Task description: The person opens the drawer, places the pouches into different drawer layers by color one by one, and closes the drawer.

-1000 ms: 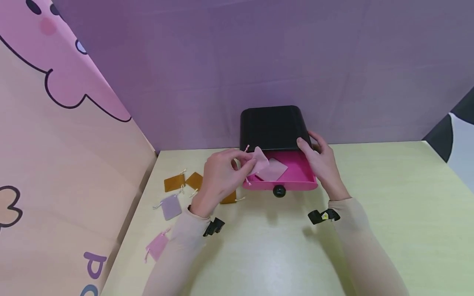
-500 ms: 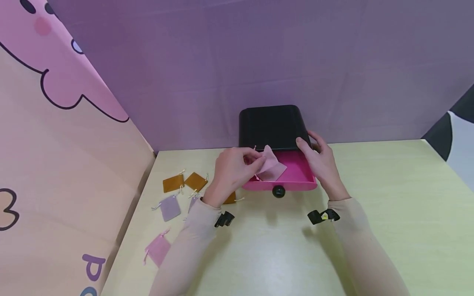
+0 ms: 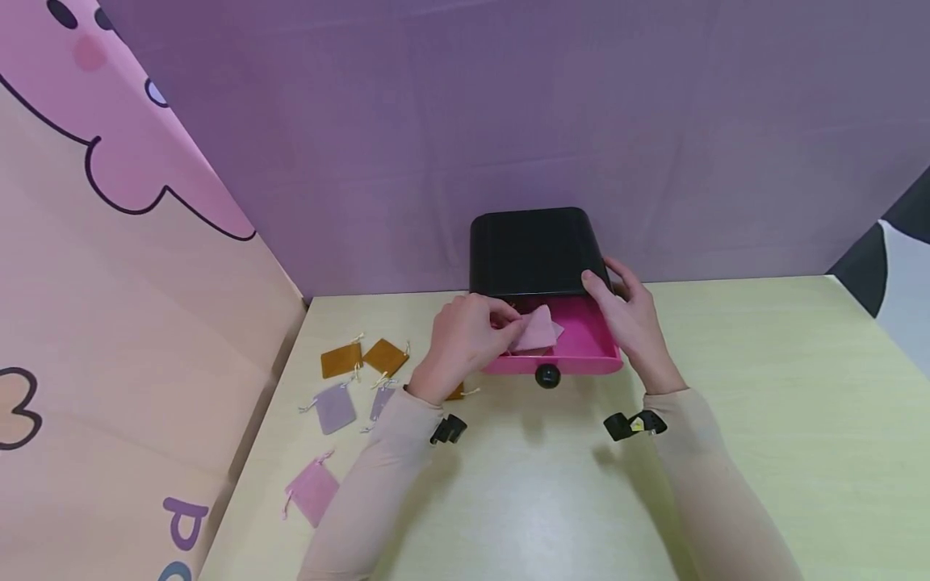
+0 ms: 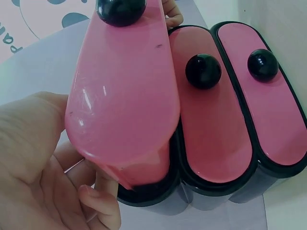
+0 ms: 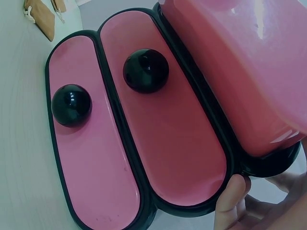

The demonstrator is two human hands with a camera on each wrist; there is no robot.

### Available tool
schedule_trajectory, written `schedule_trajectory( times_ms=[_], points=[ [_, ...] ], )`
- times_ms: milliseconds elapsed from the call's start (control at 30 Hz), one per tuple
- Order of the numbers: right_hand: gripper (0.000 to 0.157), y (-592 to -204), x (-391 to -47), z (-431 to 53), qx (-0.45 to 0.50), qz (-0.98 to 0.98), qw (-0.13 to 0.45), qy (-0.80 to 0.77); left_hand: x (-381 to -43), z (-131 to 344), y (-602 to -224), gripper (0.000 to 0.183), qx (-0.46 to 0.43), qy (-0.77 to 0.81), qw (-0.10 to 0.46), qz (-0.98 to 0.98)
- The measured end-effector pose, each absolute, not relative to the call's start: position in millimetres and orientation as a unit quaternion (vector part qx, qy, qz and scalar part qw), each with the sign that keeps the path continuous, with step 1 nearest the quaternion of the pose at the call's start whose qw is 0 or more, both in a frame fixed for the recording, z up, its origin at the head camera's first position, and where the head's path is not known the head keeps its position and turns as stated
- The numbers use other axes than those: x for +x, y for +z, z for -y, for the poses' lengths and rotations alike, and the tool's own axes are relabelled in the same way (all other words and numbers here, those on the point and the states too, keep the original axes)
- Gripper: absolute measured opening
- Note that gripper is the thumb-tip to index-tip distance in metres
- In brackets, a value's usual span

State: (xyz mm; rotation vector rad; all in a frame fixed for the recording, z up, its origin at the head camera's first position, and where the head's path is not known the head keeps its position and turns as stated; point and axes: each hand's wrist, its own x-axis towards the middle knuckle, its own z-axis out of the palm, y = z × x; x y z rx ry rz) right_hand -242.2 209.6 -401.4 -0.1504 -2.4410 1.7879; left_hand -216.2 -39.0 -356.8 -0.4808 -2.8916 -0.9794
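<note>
My left hand [image 3: 472, 339] reaches over the left side of a pink drawer [image 3: 590, 332], pulled out at the top of a small black drawer cabinet [image 3: 534, 250]. Between thumb and fingers it pinches a pale pink drawstring pouch [image 3: 536, 329], which hangs low inside the drawer. Under that pouch peeks the corner of another pale pouch [image 3: 558, 329]. With the thumb on top and fingers along the side, my right hand [image 3: 639, 327] grips the cabinet's right side. In the left wrist view, the drawer front [image 4: 124, 91] hides the pouches.
Brown pouches [image 3: 341, 360], lilac pouches [image 3: 334, 407] and a pink pouch [image 3: 312, 491] lie on the table [image 3: 538, 484] at left. Two closed drawers with round black knobs, a middle one [image 4: 213, 120] and a bottom one [image 4: 268, 105], sit below. A purple backdrop [image 3: 545, 121] stands behind.
My left hand has moved right and slightly down with the pink pouch, bringing it deeper into the drawer over the other pouch. My right hand has stayed on the cabinet.
</note>
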Motion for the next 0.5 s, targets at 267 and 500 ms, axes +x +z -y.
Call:
schedule_trajectory(
  times_ms=[267, 500],
  points=[
    [0.077, -399.6, -241.7, -208.3, -0.046, 0.805, 0.055, 0.589, -213.3, 44.7, -356.8, 0.019, -0.161, -0.33, 0.031, 0.929],
    [0.078, -397.9, -241.8, -207.1, -0.05, 0.804, 0.056, 0.59, -205.2, 53.3, -353.8, 0.018, -0.162, -0.325, 0.047, 0.931]
  ],
)
